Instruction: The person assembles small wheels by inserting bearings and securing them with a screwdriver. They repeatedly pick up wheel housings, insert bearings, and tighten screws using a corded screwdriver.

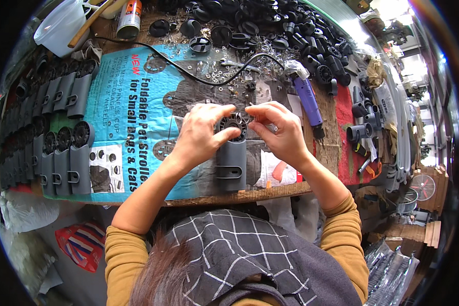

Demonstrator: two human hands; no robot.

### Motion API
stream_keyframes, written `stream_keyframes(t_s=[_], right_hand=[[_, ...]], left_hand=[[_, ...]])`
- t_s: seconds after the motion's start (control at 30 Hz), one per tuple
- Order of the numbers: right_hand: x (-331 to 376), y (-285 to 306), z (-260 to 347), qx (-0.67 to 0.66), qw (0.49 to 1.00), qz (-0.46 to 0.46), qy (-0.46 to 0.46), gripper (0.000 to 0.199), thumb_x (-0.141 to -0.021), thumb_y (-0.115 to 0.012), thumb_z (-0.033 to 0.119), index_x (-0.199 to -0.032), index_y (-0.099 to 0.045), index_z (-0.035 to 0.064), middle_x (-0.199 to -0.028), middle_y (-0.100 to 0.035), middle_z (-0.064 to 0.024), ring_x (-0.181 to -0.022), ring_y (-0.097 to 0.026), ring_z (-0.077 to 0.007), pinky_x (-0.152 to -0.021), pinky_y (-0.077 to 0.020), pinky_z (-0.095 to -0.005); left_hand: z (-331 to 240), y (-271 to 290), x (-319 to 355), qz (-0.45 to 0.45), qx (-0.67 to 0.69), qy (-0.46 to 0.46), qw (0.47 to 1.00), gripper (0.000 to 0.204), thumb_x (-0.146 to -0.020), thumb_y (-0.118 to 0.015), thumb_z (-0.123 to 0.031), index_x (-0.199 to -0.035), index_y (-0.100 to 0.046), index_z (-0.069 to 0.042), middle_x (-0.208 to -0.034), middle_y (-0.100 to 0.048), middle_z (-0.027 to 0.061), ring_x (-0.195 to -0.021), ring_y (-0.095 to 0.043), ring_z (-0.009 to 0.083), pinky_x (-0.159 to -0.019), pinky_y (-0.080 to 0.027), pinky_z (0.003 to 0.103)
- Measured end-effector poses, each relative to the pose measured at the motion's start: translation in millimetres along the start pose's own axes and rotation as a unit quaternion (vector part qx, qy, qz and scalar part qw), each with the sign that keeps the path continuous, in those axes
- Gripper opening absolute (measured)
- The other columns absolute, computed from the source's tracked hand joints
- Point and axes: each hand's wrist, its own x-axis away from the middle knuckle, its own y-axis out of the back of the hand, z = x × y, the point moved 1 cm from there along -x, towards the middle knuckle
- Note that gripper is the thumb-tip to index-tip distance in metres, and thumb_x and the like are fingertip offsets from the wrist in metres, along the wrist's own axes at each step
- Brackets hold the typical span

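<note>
Grey plastic bracket lies flat near the counter edge, its round toothed end pointing away, where the left hand pins it, thumb on the black hub, so it cannot slide. Right hand pinches something small at the hub; I cannot tell what. Farther left, finished brackets lie in rows, with loose black wheels heaped at the far edge.

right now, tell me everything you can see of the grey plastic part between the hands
The grey plastic part is a long moulded bracket lying flat on the blue printed sheet, round black toothed hub at its far end, a loop-shaped clip near the table edge. The left hand grips the hub end, thumb on the hub; the right hand touches the hub's right side.
</note>
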Motion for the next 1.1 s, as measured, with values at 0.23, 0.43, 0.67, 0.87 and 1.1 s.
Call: stream_keyframes(t_s=[0.23,0.43,0.67,0.87,1.1], right_hand=[[-1.3,-25.5,-16.3,0.119,0.985,0.043,0.118,0.03,-0.079,-0.066,0.001,-0.108,-0.067,0.004,-0.1,-0.064,-0.0122,-0.092,-0.062,-0.032,-0.082,-0.0511,-0.04],[-4.0,-28.9,-17.7,0.158,0.977,0.067,0.126,0.038,-0.078,-0.067,0.003,-0.115,-0.065,0.005,-0.102,-0.064,-0.0122,-0.093,-0.061,-0.0308,-0.082,-0.0511,-0.0406],[2.9,16.9,-34.1,0.098,0.992,-0.03,0.077,0.036,-0.077,-0.076,0.019,-0.108,-0.064,0.0057,-0.096,-0.065,-0.013,-0.095,-0.062,-0.0313,-0.084,-0.0492,-0.0396],[-34.8,151.0,-189.3,0.324,0.87,-0.266,-0.259,0.032,-0.078,-0.075,0.032,-0.095,-0.069,0.0048,-0.108,-0.066,-0.0149,-0.1,-0.061,-0.0319,-0.087,-0.0486,-0.0417],[-45.1,176.1,-245.1,0.461,0.847,-0.185,-0.189,0.089,-0.067,-0.08,0.036,-0.141,-0.039,0.0067,-0.127,-0.052,-0.0191,-0.119,-0.047,-0.0329,-0.101,-0.0391,-0.0426]], left_hand=[[3.6,-5.8,16.5,0.077,-0.099,0.101,0.987,0.092,-0.064,-0.083,-0.047,-0.137,-0.05,-0.003,-0.131,-0.051,0.0181,-0.123,-0.043,0.0351,-0.107,-0.034,0.044],[9.4,-9.0,16.2,0.078,-0.105,0.099,0.986,0.088,-0.064,-0.083,-0.046,-0.134,-0.052,-0.004,-0.13,-0.052,0.018,-0.122,-0.043,0.0352,-0.107,-0.034,0.043],[3.6,-11.8,18.7,0.055,-0.122,0.059,0.989,0.088,-0.063,-0.083,-0.05,-0.132,-0.055,-0.004,-0.127,-0.055,0.0139,-0.12,-0.046,0.0337,-0.103,-0.036,0.046],[-8.8,-12.9,20.2,0.094,-0.099,0.091,0.986,0.087,-0.064,-0.083,-0.049,-0.132,-0.054,-0.002,-0.126,-0.054,0.0166,-0.119,-0.044,0.0334,-0.104,-0.035,0.045],[-8.6,-8.2,20.9,0.083,-0.089,0.093,0.988,0.083,-0.067,-0.082,-0.047,-0.131,-0.054,-0.003,-0.124,-0.055,0.0146,-0.117,-0.045,0.0309,-0.104,-0.034,0.043]])
